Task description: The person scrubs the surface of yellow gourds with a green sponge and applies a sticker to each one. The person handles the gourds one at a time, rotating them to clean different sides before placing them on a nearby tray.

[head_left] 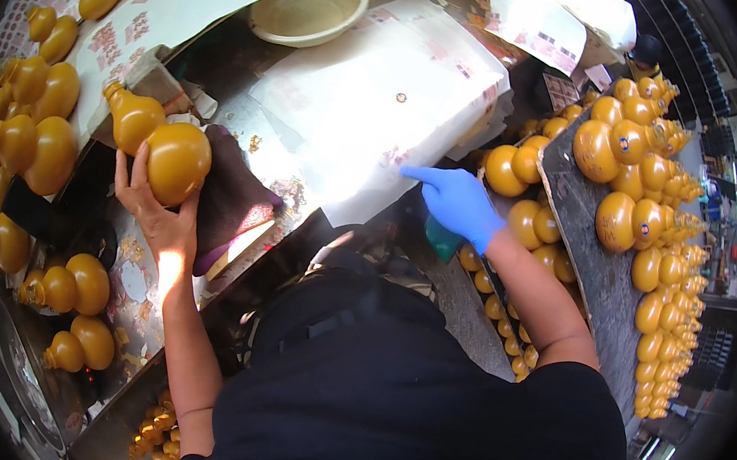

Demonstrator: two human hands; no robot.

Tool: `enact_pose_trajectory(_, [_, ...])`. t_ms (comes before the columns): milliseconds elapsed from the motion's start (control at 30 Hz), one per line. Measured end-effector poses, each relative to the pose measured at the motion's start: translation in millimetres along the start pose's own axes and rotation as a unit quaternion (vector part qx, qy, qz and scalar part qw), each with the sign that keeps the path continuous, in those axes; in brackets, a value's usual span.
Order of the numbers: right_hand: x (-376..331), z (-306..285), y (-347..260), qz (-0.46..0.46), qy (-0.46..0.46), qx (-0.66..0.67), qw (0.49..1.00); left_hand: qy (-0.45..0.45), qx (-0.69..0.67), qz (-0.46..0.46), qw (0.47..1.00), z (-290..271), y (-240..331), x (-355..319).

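My bare left hand (158, 208) is closed round the lower bulb of a glossy ochre gourd-shaped bottle (180, 163), whose narrow neck tilts up to the left. No label shows on the side I see. My right hand (461, 206), in a blue glove, has its index finger stretched out to the edge of a stack of white sheets (374, 96). Its other fingers are partly hidden, and I see nothing held in it. A small round sticker (401, 98) lies on the stack. Beside the held bottle is a dark cloth (233, 189).
Many more gourd bottles (41, 142) crowd the left side. Rows of them, some with round labels, fill a dark board (569, 197) at right, with others below it. A pale basin (311, 10) stands at the back, next to printed sheets (186, 4).
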State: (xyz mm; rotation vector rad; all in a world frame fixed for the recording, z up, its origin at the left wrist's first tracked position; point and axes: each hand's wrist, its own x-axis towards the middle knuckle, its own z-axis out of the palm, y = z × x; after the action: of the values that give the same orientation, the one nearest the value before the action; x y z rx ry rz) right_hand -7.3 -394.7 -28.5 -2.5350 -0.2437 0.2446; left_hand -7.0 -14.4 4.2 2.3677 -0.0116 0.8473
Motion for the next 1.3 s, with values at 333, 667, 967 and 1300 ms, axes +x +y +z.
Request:
enact_pose_trajectory(333, [21.8,29.6,-12.8,0.281,0.073,0.692,0.661,-0.001,0.013,0.012,1.0,0.7,0.9,-0.1])
enact_pose_trajectory(667, [-9.3,39.5,19.7,0.254,0.007,0.754,0.605,-0.002,0.017,0.016,1.0,1.0,0.6,-2.1])
enact_pose_trajectory(967, [7.1,46.8,-7.0,0.269,0.061,0.693,0.666,-0.009,0.034,0.032,0.999,-1.5,-5.5,-1.5])
enact_pose_trajectory(1300, [11.7,61.4,10.0,0.265,0.057,0.705,0.655,-0.013,0.019,0.034,0.999,-1.2,-7.1,-0.5])
